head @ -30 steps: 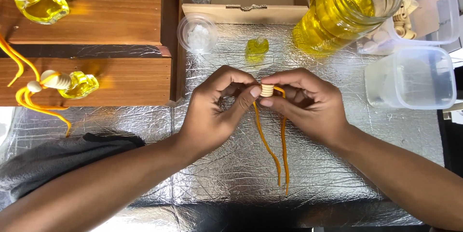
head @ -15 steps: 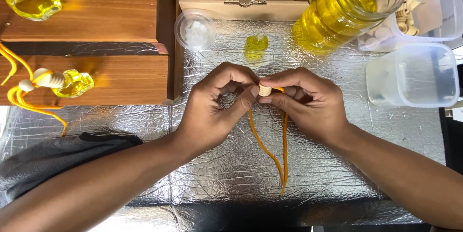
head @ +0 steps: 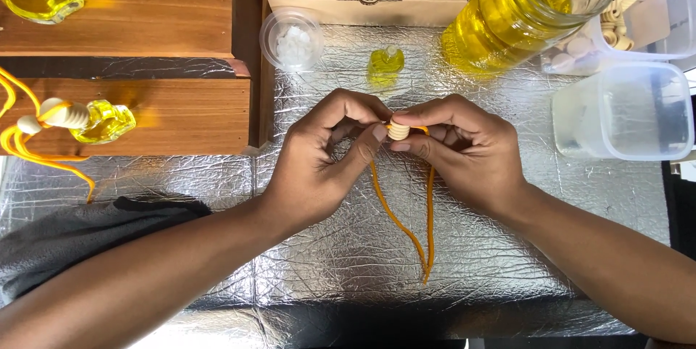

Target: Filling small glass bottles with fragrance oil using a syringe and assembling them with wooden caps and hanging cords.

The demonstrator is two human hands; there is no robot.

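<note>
Wooden bead cap (head: 398, 130), pale and ribbed, sits pinched between the left hand (head: 319, 164) and right hand (head: 464, 150) above a crinkled foil table (head: 507, 247), both sets of fingertips closed on it, probably to steady it. Orange cord (head: 406, 226) dangles beneath in a loop. A small yellow glass bottle (head: 384, 65) stands just beyond.

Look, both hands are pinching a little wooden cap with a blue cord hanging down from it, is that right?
Not quite. The cord is orange, not blue. The head view shows the left hand and right hand both pinching the little wooden cap, with the cord hanging down from it over the silver foil mat.
</note>
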